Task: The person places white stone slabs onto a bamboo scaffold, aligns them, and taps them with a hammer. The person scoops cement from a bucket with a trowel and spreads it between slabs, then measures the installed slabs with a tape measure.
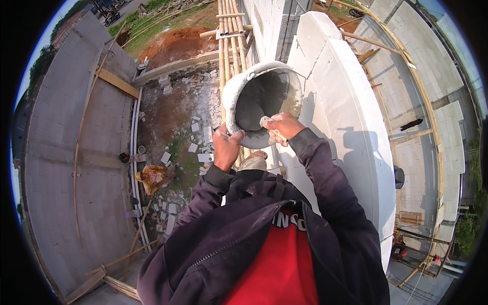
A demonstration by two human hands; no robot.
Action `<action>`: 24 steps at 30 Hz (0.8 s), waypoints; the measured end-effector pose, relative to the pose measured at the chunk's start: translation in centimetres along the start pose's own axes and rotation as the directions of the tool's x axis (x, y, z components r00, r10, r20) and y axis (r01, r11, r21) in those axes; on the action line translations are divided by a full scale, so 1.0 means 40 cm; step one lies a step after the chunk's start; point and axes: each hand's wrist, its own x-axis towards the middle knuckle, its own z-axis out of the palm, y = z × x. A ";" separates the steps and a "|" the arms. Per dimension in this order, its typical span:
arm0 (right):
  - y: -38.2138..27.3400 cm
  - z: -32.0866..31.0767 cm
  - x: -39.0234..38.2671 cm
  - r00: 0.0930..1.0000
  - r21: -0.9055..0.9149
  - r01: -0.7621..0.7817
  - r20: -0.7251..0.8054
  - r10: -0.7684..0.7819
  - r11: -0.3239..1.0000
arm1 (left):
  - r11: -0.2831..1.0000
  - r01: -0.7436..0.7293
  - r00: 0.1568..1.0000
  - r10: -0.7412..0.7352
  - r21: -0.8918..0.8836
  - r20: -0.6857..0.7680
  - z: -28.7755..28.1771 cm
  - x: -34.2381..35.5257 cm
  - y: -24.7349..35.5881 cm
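Note:
A white bucket [290, 86], crusted along its rim and tilted toward me, has wet grey mortar [262, 94] inside. My left hand [226, 145] grips its lower left rim with closed fingers. At the lower right of the opening, my right hand [282, 128] is closed on the handle of a trowel whose blade [249, 112] seems to lie in the mortar; the tool is partly hidden. Just right of the bucket rises the pale block wall [358, 117]. My foot [252, 165] shows below the bucket.
Bamboo poles [229, 46] form a narrow scaffold beside the wall, high above ground strewn with broken blocks [193, 147]. A person in yellow [150, 178] is down at the left near long white pipes [134, 137]. More block walls [71, 142] and bamboo framing [422, 91] stand either side.

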 end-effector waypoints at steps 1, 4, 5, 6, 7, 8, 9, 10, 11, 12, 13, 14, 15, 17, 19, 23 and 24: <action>0.004 -0.010 0.021 1.000 0.075 0.007 0.016 -0.008 0.997 | 0.998 0.044 0.999 -0.043 -0.048 0.026 0.002 0.030 -0.007; -0.014 -0.052 0.054 0.999 0.155 0.045 -0.001 -0.046 0.987 | 0.968 0.152 0.987 -0.141 -0.199 0.072 0.005 0.126 -0.006; -0.012 -0.054 0.053 0.998 0.137 0.046 -0.050 -0.040 0.989 | 0.949 0.177 0.984 -0.164 -0.260 0.070 0.007 0.142 -0.005; -0.017 -0.064 0.058 0.995 0.118 0.046 -0.099 -0.034 0.992 | 0.926 0.201 0.980 -0.189 -0.320 0.069 0.008 0.165 -0.004; -0.044 -0.088 0.070 0.990 -0.076 0.003 -0.143 -0.014 0.997 | 0.935 0.222 0.975 -0.205 -0.276 0.091 0.002 0.197 0.000; -0.056 -0.090 0.077 0.967 -0.290 0.049 -0.225 -0.118 0.956 | 0.937 0.241 0.970 -0.223 -0.252 0.099 0.001 0.218 0.008; -0.062 -0.085 0.080 0.932 -0.494 0.068 -0.279 -0.232 0.867 | 0.938 0.260 0.964 -0.242 -0.227 0.106 -0.002 0.234 0.020; -0.092 -0.088 0.085 0.882 -0.688 0.064 -0.300 -0.364 0.723 | 0.940 0.265 0.963 -0.246 -0.217 0.108 0.001 0.267 0.034; -0.143 -0.080 0.074 0.852 -0.621 0.020 -0.400 -0.338 0.784 | 0.918 0.264 0.963 -0.234 -0.297 0.133 0.002 0.292 0.031; -0.193 -0.090 0.070 0.864 -0.618 -0.035 -0.414 -0.287 0.785 | 0.907 0.273 0.960 -0.236 -0.320 0.148 0.003 0.315 0.037; -0.229 -0.095 0.061 0.875 -0.611 -0.084 -0.423 -0.235 0.787 | 0.899 0.281 0.958 -0.240 -0.335 0.159 0.001 0.324 0.046; -0.258 -0.099 0.055 0.877 -0.603 -0.143 -0.444 -0.182 0.785 | 0.889 0.290 0.954 -0.239 -0.355 0.182 0.002 0.339 0.048; -0.274 -0.105 0.047 0.882 -0.577 -0.187 -0.455 -0.123 0.795 | 0.881 0.301 0.950 -0.246 -0.365 0.190 0.001 0.352 0.046; -0.266 -0.139 0.042 0.908 -0.540 -0.053 -0.376 -0.184 0.840 | 0.868 0.324 0.941 -0.257 -0.376 0.218 0.001 0.371 0.042; -0.256 -0.173 0.036 0.931 -0.424 -0.009 -0.334 -0.147 0.906 | 0.835 0.359 0.928 -0.273 -0.417 0.253 -0.009 0.384 0.046; -0.284 -0.204 -0.031 0.946 -0.242 -0.022 -0.320 -0.058 0.970 | 0.808 0.452 0.881 -0.339 -0.378 0.329 -0.050 0.423 0.088; -0.292 -0.208 -0.048 0.944 -0.221 -0.025 -0.326 -0.049 0.975 | 0.802 0.472 0.868 -0.350 -0.366 0.352 -0.062 0.433 0.094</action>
